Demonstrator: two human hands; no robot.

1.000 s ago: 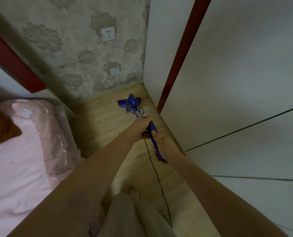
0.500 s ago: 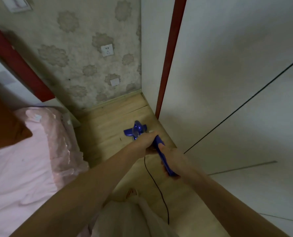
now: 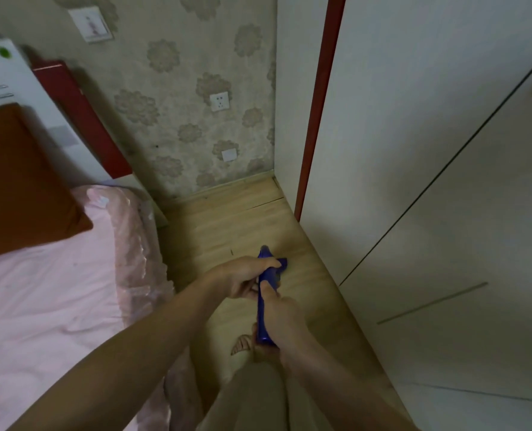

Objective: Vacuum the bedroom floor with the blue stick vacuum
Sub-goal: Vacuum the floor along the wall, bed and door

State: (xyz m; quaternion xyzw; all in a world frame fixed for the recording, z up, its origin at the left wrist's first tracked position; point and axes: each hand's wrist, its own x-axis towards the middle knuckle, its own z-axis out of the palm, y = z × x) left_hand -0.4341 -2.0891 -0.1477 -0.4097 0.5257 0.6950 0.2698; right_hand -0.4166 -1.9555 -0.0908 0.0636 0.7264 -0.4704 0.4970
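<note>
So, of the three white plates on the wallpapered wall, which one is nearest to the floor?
The small blank plate, just above the skirting near the wardrobe corner. The socket with holes sits higher, and the switch plate is highest, up to the left.

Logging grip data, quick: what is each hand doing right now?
Left hand: fingers curled round the blue stick vacuum, holding it.
Right hand: gripping the same vacuum's handle, lower down.

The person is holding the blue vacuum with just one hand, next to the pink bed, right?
Not quite. The head view shows both hands on the blue vacuum: the left hand higher up, the right hand nearer its end. The pink bed is beside them.
</note>
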